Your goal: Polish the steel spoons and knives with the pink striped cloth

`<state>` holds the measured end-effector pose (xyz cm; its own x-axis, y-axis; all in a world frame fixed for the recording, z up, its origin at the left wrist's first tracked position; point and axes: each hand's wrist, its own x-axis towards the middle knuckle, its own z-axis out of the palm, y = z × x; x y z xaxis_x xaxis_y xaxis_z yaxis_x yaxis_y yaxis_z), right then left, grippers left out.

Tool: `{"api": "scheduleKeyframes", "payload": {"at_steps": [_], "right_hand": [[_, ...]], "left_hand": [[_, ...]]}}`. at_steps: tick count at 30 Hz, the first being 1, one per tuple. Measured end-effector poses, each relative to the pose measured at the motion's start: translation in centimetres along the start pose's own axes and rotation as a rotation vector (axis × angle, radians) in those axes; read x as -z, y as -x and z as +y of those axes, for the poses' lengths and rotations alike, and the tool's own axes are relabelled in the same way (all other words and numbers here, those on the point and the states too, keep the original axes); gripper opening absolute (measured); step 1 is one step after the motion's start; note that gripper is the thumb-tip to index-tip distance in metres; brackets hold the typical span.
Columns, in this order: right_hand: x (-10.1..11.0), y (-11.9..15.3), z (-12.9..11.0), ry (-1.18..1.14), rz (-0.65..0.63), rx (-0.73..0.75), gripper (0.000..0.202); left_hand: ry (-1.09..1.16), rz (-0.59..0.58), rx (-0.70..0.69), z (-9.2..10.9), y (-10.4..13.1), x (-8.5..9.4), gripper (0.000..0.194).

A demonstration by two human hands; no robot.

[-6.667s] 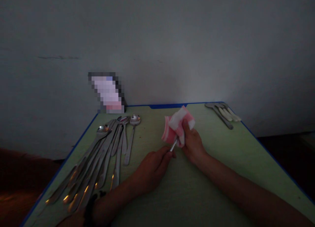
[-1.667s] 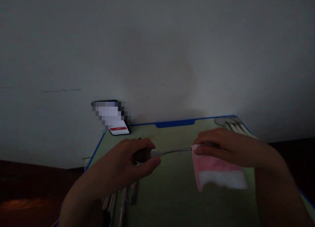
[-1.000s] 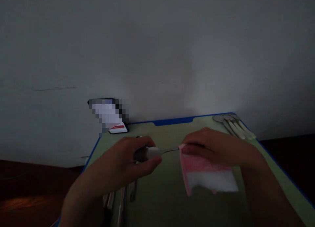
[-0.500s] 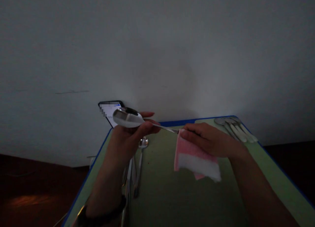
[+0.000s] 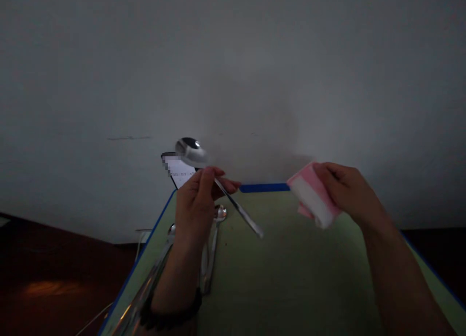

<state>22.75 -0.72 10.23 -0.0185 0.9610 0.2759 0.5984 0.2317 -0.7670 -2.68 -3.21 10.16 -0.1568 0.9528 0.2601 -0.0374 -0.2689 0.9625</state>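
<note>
Left hand (image 5: 196,197) pinches a metal spoon (image 5: 238,209) near its neck, above a green table (image 5: 291,277). The spoon slants from bowl at upper left to handle tip at lower right — short of the pink-and-white cloth (image 5: 315,195) clasped in the right hand (image 5: 344,185). The left forearm hides other spoons (image 5: 220,213); the phone (image 5: 184,172) is partly covered — dim light blurs details.

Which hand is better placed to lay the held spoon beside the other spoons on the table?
Probably the left hand: it holds the spoon and is nearer to the other spoons, which lie on the left side of the table. The right hand is farther away and holds the cloth.
</note>
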Motion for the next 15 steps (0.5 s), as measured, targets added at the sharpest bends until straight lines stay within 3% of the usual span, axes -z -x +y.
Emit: {"api": "scheduleKeyframes", "payload": {"at_steps": [3,5,10,15], "right_hand": [[-0.9,-0.6,0.7,-0.424,0.236,-0.127,0.037],[-2.5,-1.0,0.6,-0.756,0.244,-0.196,0.038],[-6.5,-0.9,-0.5,-1.177,0.051,-0.336,0.045],[-8.7,0.8,-2.2,-1.105,-0.066,-0.314,0.041]], "left_hand": [[-0.258,-0.473,0.158,0.0,0.3,0.2,0.026],[-0.392,-0.655,0.174,0.1,0.6,0.0,0.028],[-0.524,-0.690,0.146,0.3,0.8,-0.8,0.033],[-0.603,-0.741,0.138,-0.1,1.0,-1.6,0.033]]}}
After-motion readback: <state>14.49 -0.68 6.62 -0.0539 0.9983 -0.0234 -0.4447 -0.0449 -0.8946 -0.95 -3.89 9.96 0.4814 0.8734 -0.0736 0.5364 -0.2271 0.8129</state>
